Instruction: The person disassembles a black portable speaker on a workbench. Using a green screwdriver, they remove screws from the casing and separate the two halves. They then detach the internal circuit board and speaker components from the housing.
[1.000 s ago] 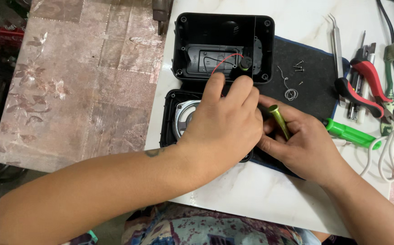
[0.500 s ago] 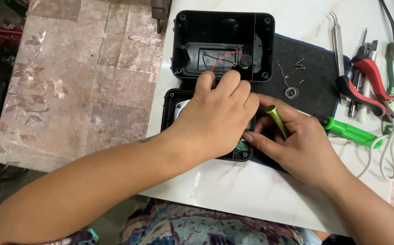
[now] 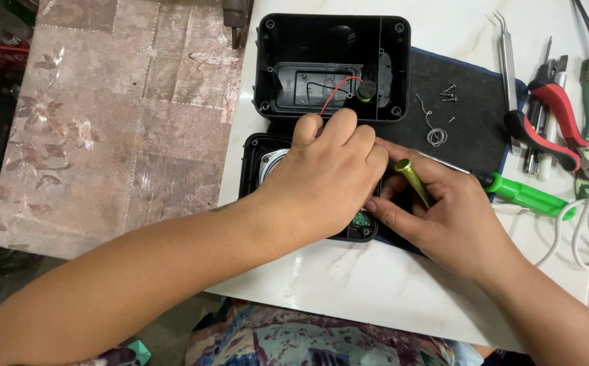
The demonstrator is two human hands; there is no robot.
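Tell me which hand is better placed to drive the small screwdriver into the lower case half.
Right. The right hand already grips the yellow-green screwdriver, its tip hidden near the lower case half. The left hand lies over that half, holding no tool.

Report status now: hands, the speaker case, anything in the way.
Left hand pressing on lower speaker case half. Right hand gripping small yellow-green screwdriver beside it. Loose screws and green screwdriver lie close by.
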